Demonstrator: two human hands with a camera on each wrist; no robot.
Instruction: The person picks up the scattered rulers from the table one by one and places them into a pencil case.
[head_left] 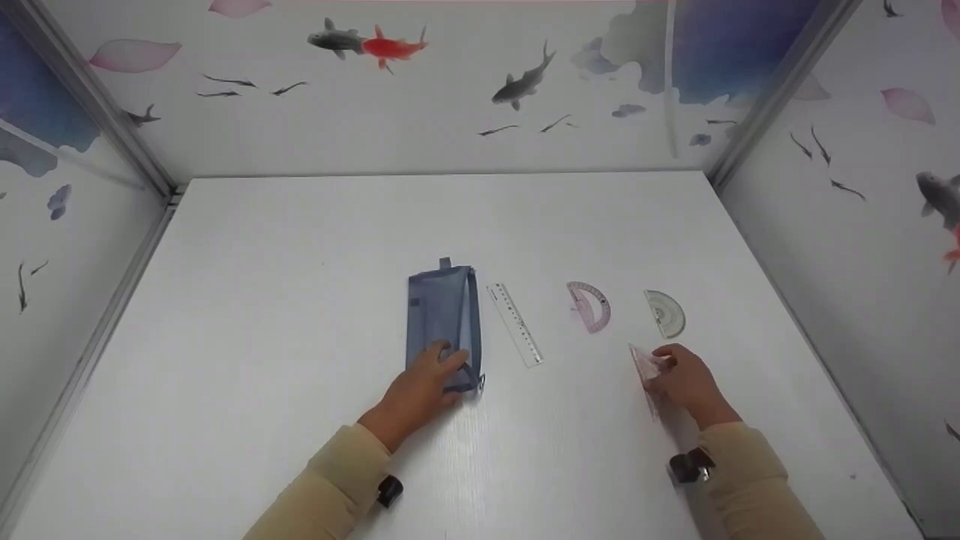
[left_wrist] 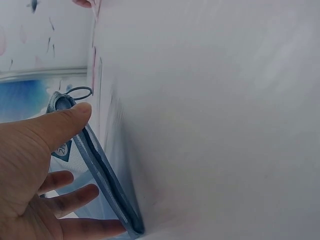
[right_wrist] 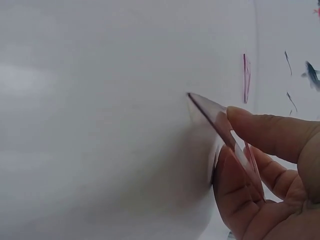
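A blue mesh zip pouch lies on the table, and my left hand holds its near end. In the left wrist view my thumb lies over the zipped edge, with the other fingers behind the mesh. My right hand pinches a clear pinkish set square between thumb and fingers. The right wrist view has this set square tilted on edge, one corner pointing away from the fingers. Just beyond that hand lies a clear protractor.
Right of the pouch lies a clear straight ruler, then a pink protractor. The white table is walled at the back and sides by panels with printed fish. Small black devices sit at both wrists.
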